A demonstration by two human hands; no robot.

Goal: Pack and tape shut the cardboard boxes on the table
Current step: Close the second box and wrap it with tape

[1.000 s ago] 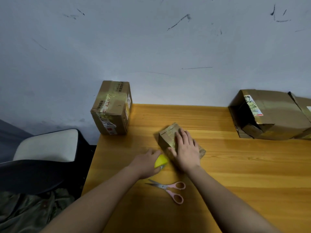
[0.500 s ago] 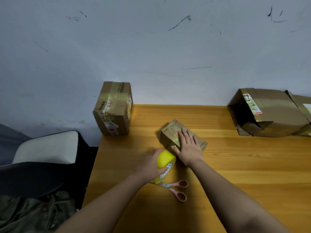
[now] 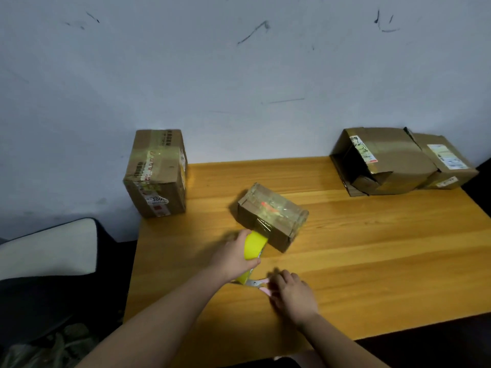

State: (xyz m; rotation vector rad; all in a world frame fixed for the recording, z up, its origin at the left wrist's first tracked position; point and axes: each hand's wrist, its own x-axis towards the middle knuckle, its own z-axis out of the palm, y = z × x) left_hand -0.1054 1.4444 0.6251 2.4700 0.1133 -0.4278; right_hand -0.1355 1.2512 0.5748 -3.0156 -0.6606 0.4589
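Small cardboard box (image 3: 272,215) sits mid-table, set at an angle, top already shiny w/ clear tape. A strip of tape runs from its near-left face straight down to the yellow tape roll (image 3: 253,249), so roll & box are joined by that strip.

Left hand (image 3: 233,257) is wrapped round the roll: thumb over the far side, fingers curled under the near side, roll held just off the box's near-left corner. Box itself isn't touched by either hand; it lies just beyond the left fingertips.

Right hand (image 3: 293,294) is down on the table nearer the person, fingers bent over the pink-handled scissors (image 3: 259,284). Blurred there, so can't tell if they've actually got a grip or are only resting on the handles. Scissor blades poke out toward the bottom of the roll, close to touching it.

Wooden table (image 3: 372,248) otherwise carries a taller taped box (image 3: 156,173) at the far-left corner, against the wall, & a pile of larger boxes (image 3: 393,160) at far right, one w/ its end flaps open. Dark chair w/ pale cushion (image 3: 45,251) stands left of the table.
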